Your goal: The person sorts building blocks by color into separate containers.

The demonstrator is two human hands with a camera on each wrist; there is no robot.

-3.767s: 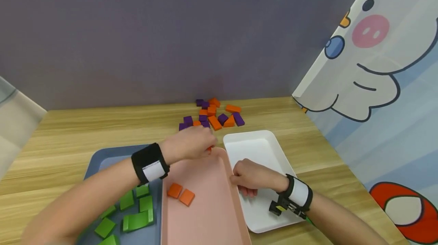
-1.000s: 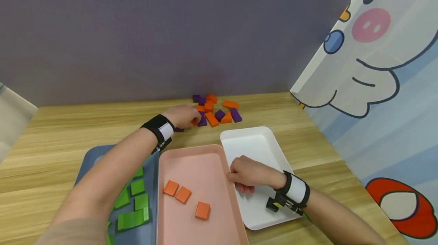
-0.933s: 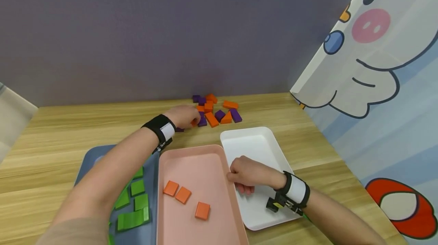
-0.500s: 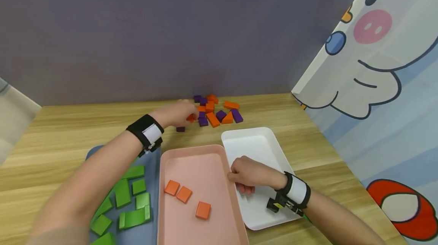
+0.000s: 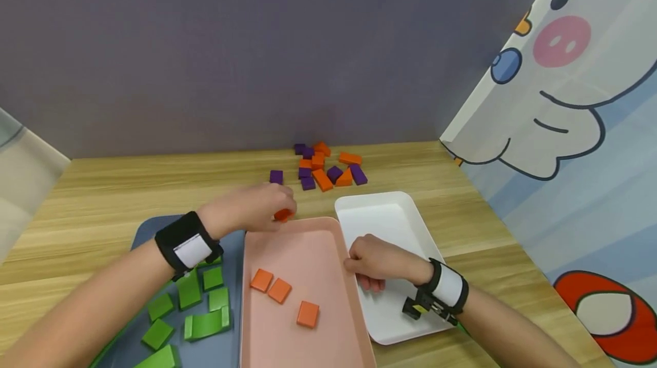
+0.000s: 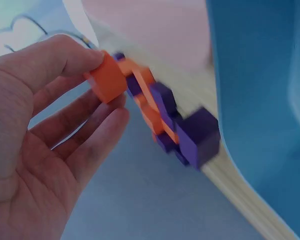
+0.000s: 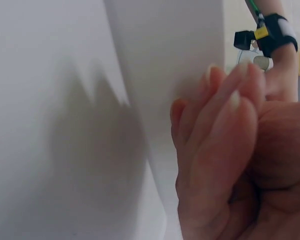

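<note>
My left hand (image 5: pixel 256 207) is over the far left corner of the pink tray (image 5: pixel 359 316). It pinches an orange block (image 6: pixel 110 77) between thumb and fingertips, as the left wrist view shows. Inside the pink tray lie three orange square blocks, one of them a loose square block (image 5: pixel 308 314) nearer the front. My right hand (image 5: pixel 377 259) stays at that tray's right rim, thumb and curled index finger on the edge. Its other fingers (image 7: pixel 215 150) are curled over the white tray (image 5: pixel 382 331); where they meet the rim is hidden in the right wrist view.
Orange and purple blocks lie scattered near the back wall, with a purple cube (image 5: pixel 276 177) apart on the left. A blue tray (image 5: pixel 154 225) at left holds several green blocks (image 5: pixel 207 324). A cartoon-printed panel (image 5: pixel 590 128) rises on the right.
My left hand took an orange block from the pile and moved back toward the pink tray with it. A third orange block has come into that tray. The right hand has stayed in place.
</note>
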